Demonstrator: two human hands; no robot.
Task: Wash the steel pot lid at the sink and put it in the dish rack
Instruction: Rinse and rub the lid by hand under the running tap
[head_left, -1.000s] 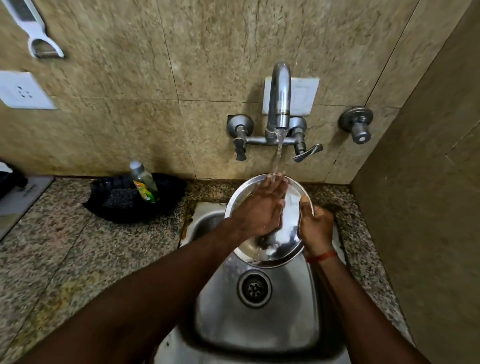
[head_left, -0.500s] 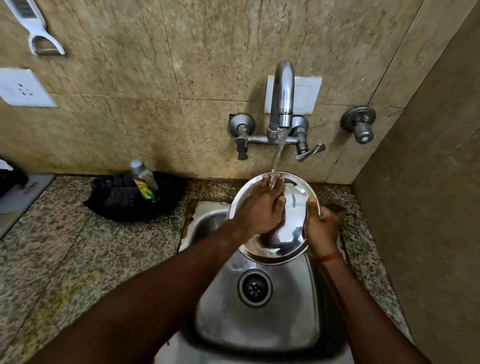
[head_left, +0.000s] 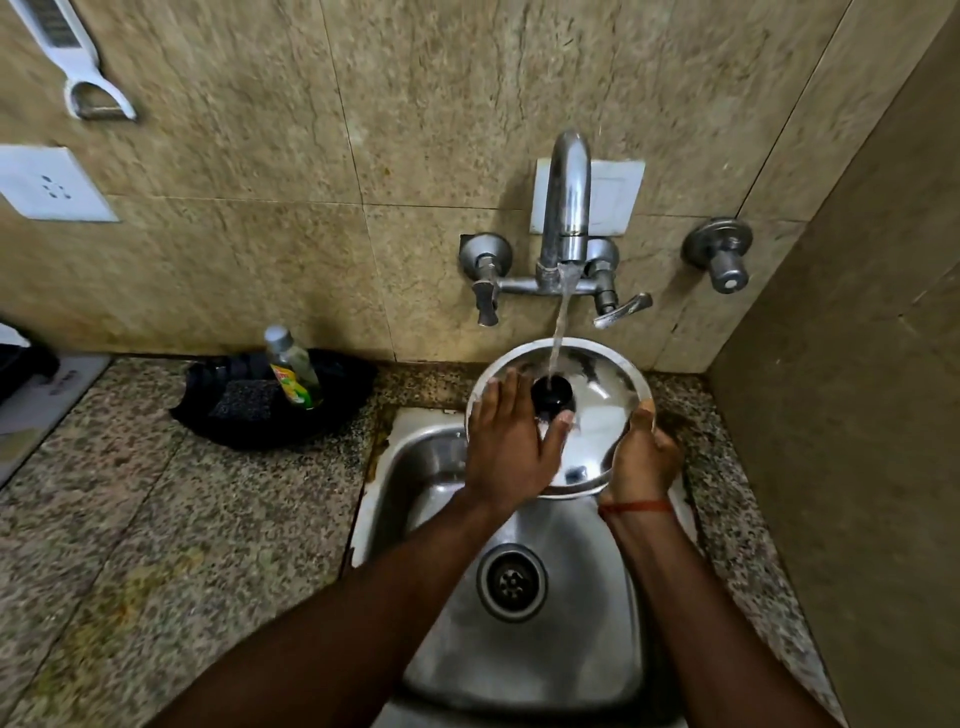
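At frame centre the lid (head_left: 597, 384) is gripped at the right rim by the right hand (head_left: 644, 457) and pressed by the flat left hand (head_left: 511, 447).

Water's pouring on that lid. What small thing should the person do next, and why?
Probably slide the left hand around the black knob toward the right half of the steel pot lid. The tap's stream lands at the knob, the left hand lies flat on the lid's left side, and the right hand grips the right rim, steadying it.
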